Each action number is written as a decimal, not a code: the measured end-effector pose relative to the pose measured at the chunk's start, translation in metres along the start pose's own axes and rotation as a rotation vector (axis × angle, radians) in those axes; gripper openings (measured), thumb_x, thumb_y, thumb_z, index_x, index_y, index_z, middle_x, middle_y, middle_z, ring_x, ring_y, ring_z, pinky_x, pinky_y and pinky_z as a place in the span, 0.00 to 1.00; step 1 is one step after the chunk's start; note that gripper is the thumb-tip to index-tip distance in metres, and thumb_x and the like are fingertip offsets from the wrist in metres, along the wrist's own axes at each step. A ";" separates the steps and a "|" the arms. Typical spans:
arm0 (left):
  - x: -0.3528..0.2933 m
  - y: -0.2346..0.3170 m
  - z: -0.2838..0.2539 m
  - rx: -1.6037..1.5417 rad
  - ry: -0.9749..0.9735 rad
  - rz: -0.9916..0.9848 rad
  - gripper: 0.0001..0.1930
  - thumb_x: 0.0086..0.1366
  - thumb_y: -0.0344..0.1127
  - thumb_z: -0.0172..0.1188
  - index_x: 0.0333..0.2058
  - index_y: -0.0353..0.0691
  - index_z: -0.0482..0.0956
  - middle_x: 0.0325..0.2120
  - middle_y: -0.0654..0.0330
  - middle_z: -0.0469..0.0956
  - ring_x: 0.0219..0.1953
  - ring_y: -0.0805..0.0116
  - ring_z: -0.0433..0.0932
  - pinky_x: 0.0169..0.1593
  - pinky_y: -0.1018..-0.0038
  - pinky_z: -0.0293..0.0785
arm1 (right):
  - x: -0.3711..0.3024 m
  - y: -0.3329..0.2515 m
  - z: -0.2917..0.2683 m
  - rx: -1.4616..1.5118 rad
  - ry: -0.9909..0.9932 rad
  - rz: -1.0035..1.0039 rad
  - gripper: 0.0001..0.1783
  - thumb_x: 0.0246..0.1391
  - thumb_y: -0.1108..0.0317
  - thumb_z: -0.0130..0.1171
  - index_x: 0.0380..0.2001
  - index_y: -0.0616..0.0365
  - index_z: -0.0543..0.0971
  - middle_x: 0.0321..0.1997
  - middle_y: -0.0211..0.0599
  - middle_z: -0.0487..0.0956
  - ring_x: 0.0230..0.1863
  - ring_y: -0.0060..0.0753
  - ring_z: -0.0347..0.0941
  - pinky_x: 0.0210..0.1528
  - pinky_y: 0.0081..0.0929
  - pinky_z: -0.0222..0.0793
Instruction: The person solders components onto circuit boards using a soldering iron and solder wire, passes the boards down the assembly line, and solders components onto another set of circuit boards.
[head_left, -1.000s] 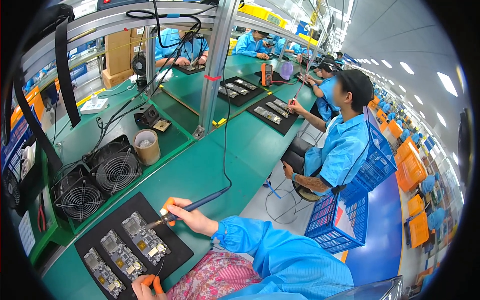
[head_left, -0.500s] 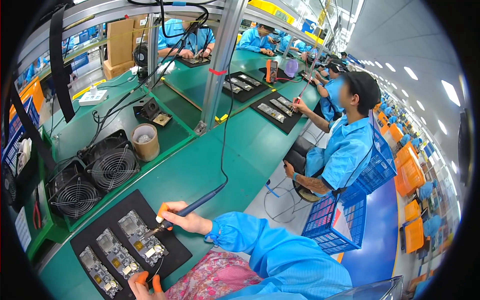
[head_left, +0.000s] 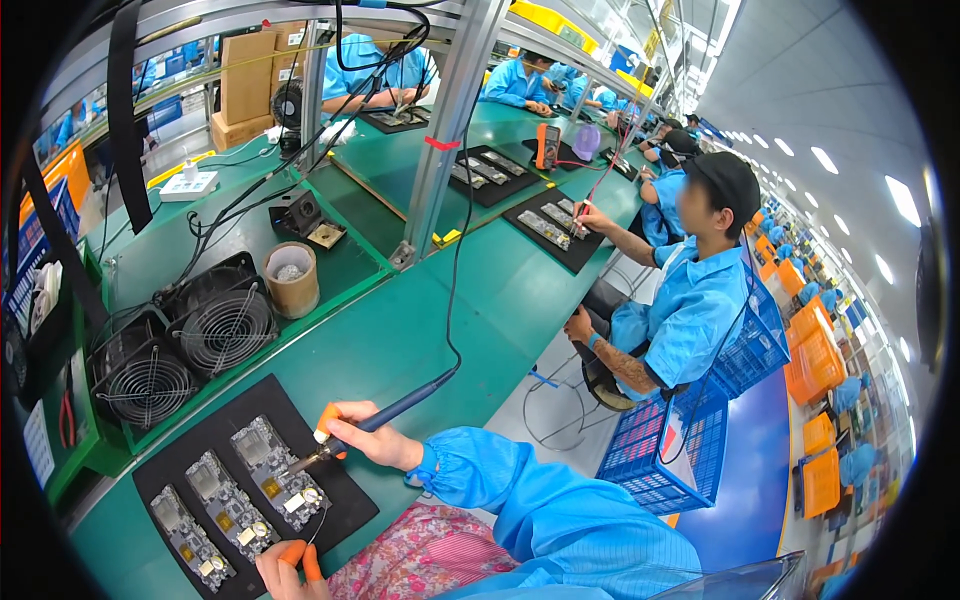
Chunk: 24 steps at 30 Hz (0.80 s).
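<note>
My right hand point(head_left: 372, 440), with orange finger covers, is closed around a soldering iron point(head_left: 408, 400) with a dark blue handle. Its metal tip points left and down at the rightmost of three circuit boards point(head_left: 270, 450); whether it touches cannot be told. The middle board point(head_left: 222, 490) and left board point(head_left: 185, 530) lie beside it on a black mat point(head_left: 345, 495). At the mat's near edge, my left hand point(head_left: 285, 575), also wearing orange finger covers, pinches a thin wire point(head_left: 321, 526) that looks like solder and rises toward the right board's lower end.
Two black fans point(head_left: 228, 330) with wire guards and a cardboard tube point(head_left: 291, 280) stand in a green-edged tray behind the mat. A metal post point(head_left: 445, 130) rises from the green bench point(head_left: 400, 320). At right sits a co-worker point(head_left: 680, 300); blue crates point(head_left: 665, 450) stand below.
My hands keep nearly the same pose over the boards, while the whole view shifts slightly. The seated co-worker's tool hand has moved left and down over their boards.
</note>
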<state>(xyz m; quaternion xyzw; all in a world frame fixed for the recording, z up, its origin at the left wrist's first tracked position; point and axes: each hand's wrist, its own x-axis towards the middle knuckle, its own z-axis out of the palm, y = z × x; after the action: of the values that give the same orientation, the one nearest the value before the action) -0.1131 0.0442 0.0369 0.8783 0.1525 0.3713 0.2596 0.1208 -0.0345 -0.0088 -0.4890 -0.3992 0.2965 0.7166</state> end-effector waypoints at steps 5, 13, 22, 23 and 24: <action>-0.004 -0.005 0.003 0.043 -0.032 0.045 0.06 0.50 0.23 0.62 0.28 0.36 0.76 0.28 0.54 0.75 0.28 0.56 0.72 0.34 0.67 0.70 | -0.001 -0.001 -0.002 -0.008 0.003 0.000 0.14 0.59 0.62 0.46 0.27 0.61 0.72 0.26 0.27 0.72 0.26 0.15 0.65 0.26 0.15 0.63; -0.006 -0.005 0.008 0.097 -0.037 0.065 0.07 0.48 0.25 0.64 0.28 0.39 0.77 0.28 0.58 0.76 0.29 0.57 0.73 0.35 0.67 0.68 | -0.003 -0.005 -0.001 0.018 0.011 0.003 0.13 0.59 0.62 0.46 0.28 0.61 0.72 0.25 0.27 0.72 0.25 0.15 0.65 0.26 0.15 0.63; -0.004 -0.003 0.010 0.118 -0.055 0.086 0.07 0.48 0.25 0.65 0.27 0.40 0.76 0.27 0.59 0.76 0.28 0.58 0.72 0.34 0.67 0.67 | -0.003 -0.004 -0.003 -0.008 0.023 -0.023 0.14 0.59 0.62 0.46 0.27 0.62 0.72 0.23 0.28 0.71 0.22 0.16 0.65 0.24 0.16 0.62; -0.004 -0.003 0.009 0.117 -0.062 0.088 0.07 0.48 0.25 0.65 0.27 0.40 0.76 0.27 0.58 0.76 0.28 0.58 0.72 0.34 0.67 0.67 | -0.003 -0.004 -0.003 -0.012 0.026 -0.022 0.14 0.59 0.62 0.46 0.27 0.62 0.72 0.23 0.28 0.71 0.22 0.16 0.65 0.24 0.16 0.62; -0.004 -0.003 0.009 0.117 -0.062 0.088 0.07 0.48 0.25 0.65 0.27 0.40 0.76 0.27 0.58 0.76 0.28 0.58 0.72 0.34 0.67 0.67 | -0.003 -0.004 -0.003 -0.012 0.026 -0.023 0.14 0.59 0.62 0.46 0.27 0.62 0.72 0.23 0.28 0.71 0.22 0.16 0.65 0.24 0.16 0.62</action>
<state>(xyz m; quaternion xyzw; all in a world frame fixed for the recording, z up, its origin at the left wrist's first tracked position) -0.1089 0.0415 0.0279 0.9089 0.1271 0.3456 0.1959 0.1220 -0.0394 -0.0059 -0.4928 -0.3972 0.2794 0.7220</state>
